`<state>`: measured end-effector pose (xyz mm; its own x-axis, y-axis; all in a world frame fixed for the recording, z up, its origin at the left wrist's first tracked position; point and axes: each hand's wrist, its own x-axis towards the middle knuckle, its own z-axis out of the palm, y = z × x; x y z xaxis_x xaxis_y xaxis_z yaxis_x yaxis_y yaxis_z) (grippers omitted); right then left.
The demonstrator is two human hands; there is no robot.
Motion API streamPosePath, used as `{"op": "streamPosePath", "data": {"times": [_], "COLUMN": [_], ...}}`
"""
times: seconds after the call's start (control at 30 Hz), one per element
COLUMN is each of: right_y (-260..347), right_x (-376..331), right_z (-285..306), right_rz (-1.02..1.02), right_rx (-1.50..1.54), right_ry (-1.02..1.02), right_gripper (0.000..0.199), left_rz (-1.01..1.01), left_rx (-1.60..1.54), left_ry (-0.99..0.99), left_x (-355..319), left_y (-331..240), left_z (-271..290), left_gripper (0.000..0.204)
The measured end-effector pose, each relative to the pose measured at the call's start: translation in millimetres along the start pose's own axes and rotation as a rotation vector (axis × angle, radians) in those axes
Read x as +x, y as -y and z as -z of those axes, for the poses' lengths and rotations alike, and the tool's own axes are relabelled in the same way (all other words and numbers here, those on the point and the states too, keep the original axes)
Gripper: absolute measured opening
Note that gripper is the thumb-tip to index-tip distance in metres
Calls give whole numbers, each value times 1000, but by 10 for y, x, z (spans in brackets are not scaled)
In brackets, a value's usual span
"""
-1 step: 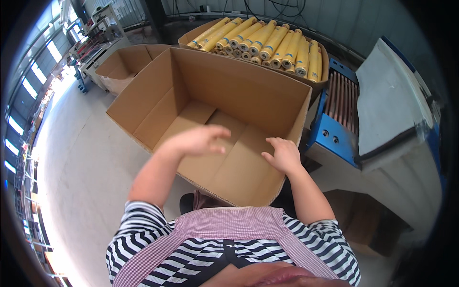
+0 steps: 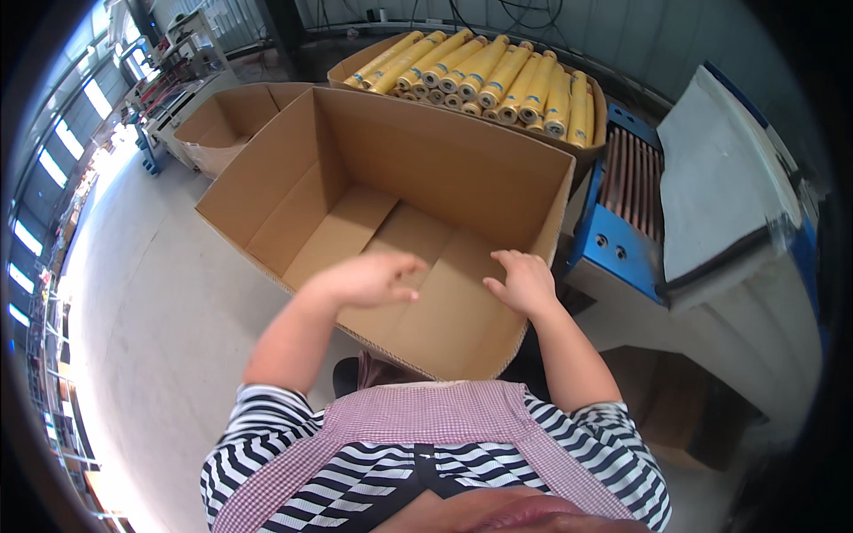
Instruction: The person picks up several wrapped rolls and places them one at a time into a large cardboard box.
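Note:
A large brown cardboard box (image 2: 435, 147) stands upright in front of me with its top uncovered and its bottom flaps showing inside. Over its near left part hovers my left hand (image 2: 373, 279), slightly blurred, fingers stretched out and thumb apart, holding nothing. My right hand (image 2: 524, 282) is above the box's right side, close to the right wall, its fingers loosely bent and the thumb apart, also with nothing in it. I cannot tell whether the right hand touches the cardboard.
Behind the box, a carton holds several stacked yellow tubes (image 2: 484, 75). Another brown carton (image 2: 222, 124) stands at the left. On the right is a machine with a blue frame (image 2: 613, 240), copper-coloured bars (image 2: 633, 186) and a grey cover (image 2: 720, 169). Grey floor (image 2: 151, 293) extends leftward.
My left hand has come slightly nearer to me over the box. My right hand has hardly moved, and the box stays in place.

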<state>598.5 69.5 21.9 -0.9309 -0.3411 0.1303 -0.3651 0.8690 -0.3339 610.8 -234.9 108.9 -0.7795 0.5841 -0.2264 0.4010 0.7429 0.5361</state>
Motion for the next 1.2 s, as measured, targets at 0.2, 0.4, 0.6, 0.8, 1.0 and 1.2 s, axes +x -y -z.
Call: {"op": "streamPosePath", "data": {"times": [0.2,0.4,0.6,0.8,1.0,1.2], "right_y": [-8,34,27,32,14,-52], "right_x": [-25,-3,-3,-30,-28,-17], "right_z": [-87,-22,5,81,55,-27], "right_rz": [9,-63,-41,-49,-66,-18], "right_rx": [-38,1,64,109,140,152], "right_ry": [10,74,86,70,54,-8], "right_gripper": [50,50,51,50,49,50], "left_rz": [236,68,33,79,15,-7], "left_rx": [-146,-137,-91,-98,-107,-121], "left_ry": [-121,-441,-542,-554,-682,-757], "left_x": [-237,-205,-249,-227,-214,-261], "left_y": [-82,-67,-40,-79,-49,-54], "left_z": [-1082,-1133,-1185,-1147,-1177,-1210], "left_gripper": [37,34,33,32,28,25]}}
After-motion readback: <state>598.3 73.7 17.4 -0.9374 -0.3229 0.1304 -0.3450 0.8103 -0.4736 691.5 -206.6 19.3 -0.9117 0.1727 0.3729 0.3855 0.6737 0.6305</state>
